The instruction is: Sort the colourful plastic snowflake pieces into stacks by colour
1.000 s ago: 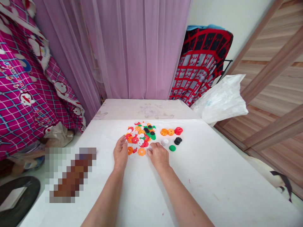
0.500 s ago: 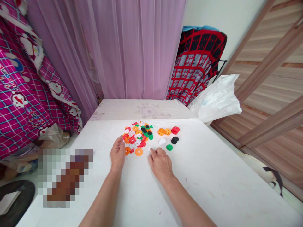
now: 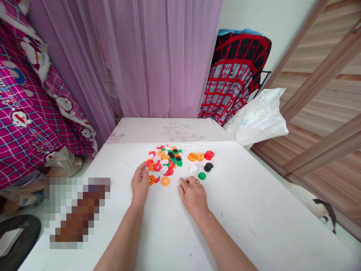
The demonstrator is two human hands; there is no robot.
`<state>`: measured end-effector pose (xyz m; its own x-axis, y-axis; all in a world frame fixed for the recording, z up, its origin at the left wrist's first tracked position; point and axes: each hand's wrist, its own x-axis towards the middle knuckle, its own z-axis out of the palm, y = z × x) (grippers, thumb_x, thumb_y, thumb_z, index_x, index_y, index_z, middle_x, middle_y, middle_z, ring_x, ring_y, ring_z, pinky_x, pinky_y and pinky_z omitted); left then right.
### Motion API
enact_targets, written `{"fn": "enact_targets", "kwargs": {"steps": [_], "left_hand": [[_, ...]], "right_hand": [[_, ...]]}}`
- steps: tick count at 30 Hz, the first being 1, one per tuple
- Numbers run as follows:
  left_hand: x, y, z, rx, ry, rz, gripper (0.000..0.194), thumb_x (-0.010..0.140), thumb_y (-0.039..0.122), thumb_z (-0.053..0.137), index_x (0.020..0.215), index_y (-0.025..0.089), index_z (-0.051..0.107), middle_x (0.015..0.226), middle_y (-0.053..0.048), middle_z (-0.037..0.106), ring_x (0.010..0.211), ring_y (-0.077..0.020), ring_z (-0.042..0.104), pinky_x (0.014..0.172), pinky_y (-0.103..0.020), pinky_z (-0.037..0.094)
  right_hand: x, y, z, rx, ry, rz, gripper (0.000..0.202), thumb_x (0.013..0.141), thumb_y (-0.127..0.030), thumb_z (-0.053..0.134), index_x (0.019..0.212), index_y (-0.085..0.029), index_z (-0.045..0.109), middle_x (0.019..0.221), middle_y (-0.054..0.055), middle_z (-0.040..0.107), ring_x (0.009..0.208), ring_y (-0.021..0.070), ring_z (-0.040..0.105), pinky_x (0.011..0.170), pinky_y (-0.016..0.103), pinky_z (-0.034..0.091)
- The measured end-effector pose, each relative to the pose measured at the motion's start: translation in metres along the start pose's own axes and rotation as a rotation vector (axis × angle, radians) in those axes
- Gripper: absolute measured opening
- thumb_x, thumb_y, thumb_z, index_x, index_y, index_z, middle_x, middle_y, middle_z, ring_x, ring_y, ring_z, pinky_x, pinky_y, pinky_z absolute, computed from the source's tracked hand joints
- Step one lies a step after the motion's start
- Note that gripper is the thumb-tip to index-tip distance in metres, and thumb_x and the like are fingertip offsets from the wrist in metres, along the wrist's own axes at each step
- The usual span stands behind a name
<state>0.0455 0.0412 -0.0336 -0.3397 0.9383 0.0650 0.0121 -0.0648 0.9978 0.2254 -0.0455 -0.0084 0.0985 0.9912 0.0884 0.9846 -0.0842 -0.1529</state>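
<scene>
A pile of flower-shaped plastic discs [image 3: 163, 163] in red, orange, white, green and black lies on the white-covered table. My left hand [image 3: 140, 184] rests at the pile's left edge, fingers loosely curved and the thumb apart from them. Right of the pile, my right hand [image 3: 194, 194] is palm down, its thumb and fingertips bent at the edge of a white flower disc [image 3: 183, 175]. Just beyond it are a small white stack [image 3: 193, 169] and a green disc [image 3: 202, 175]. Orange stacks [image 3: 192, 157], a red stack [image 3: 209, 155] and a black stack [image 3: 208, 167] stand farther out.
A single orange disc [image 3: 165, 181] and a pale disc [image 3: 153, 188] lie at the pile's near side. A white plastic bag [image 3: 259, 116] sits past the table's right edge. Beyond the far edge hangs a purple curtain [image 3: 166, 60]. A blurred patch [image 3: 81, 212] covers the left side.
My right hand has shifted slightly right, and the white disc at its fingertips has moved right and away, closer to the white stack. My left hand has stayed put.
</scene>
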Motion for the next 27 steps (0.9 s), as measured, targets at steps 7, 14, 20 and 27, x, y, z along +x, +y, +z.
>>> {"fn": "enact_targets", "kwargs": {"steps": [7, 14, 20, 27], "left_hand": [[-0.001, -0.001, 0.0, -0.022, -0.012, 0.014, 0.035, 0.081, 0.031, 0.056, 0.115, 0.024, 0.064, 0.118, -0.004, 0.068, 0.113, -0.0184, 0.061, 0.1, -0.034, 0.047], [-0.001, 0.002, 0.0, -0.009, -0.005, 0.011, 0.034, 0.081, 0.031, 0.057, 0.113, 0.024, 0.065, 0.116, -0.005, 0.068, 0.111, -0.0187, 0.062, 0.099, -0.034, 0.048], [0.0, 0.001, 0.0, 0.001, -0.01, 0.005, 0.034, 0.082, 0.029, 0.056, 0.114, 0.023, 0.064, 0.118, -0.005, 0.068, 0.112, -0.0183, 0.061, 0.1, -0.033, 0.047], [-0.001, 0.002, 0.0, 0.0, -0.01, 0.004, 0.033, 0.082, 0.03, 0.055, 0.114, 0.024, 0.064, 0.118, -0.004, 0.068, 0.112, -0.0181, 0.061, 0.099, -0.032, 0.047]], "right_hand": [[0.008, 0.009, 0.001, 0.002, 0.048, 0.041, 0.03, 0.093, -0.036, 0.049, 0.116, -0.025, 0.065, 0.101, 0.008, 0.057, 0.093, 0.0199, 0.051, 0.077, 0.029, 0.038], [0.013, -0.005, 0.0, 0.014, 0.028, -0.009, 0.037, 0.093, -0.038, 0.048, 0.128, -0.029, 0.059, 0.102, 0.008, 0.058, 0.093, 0.0204, 0.051, 0.078, 0.03, 0.039], [0.018, -0.006, 0.003, 0.008, 0.036, 0.016, 0.035, 0.094, -0.039, 0.047, 0.121, -0.026, 0.063, 0.099, 0.008, 0.057, 0.092, 0.0209, 0.052, 0.077, 0.031, 0.038], [0.013, -0.004, 0.003, 0.02, 0.039, 0.007, 0.032, 0.093, -0.039, 0.048, 0.117, -0.026, 0.064, 0.101, 0.008, 0.058, 0.093, 0.0205, 0.051, 0.077, 0.03, 0.038]]}}
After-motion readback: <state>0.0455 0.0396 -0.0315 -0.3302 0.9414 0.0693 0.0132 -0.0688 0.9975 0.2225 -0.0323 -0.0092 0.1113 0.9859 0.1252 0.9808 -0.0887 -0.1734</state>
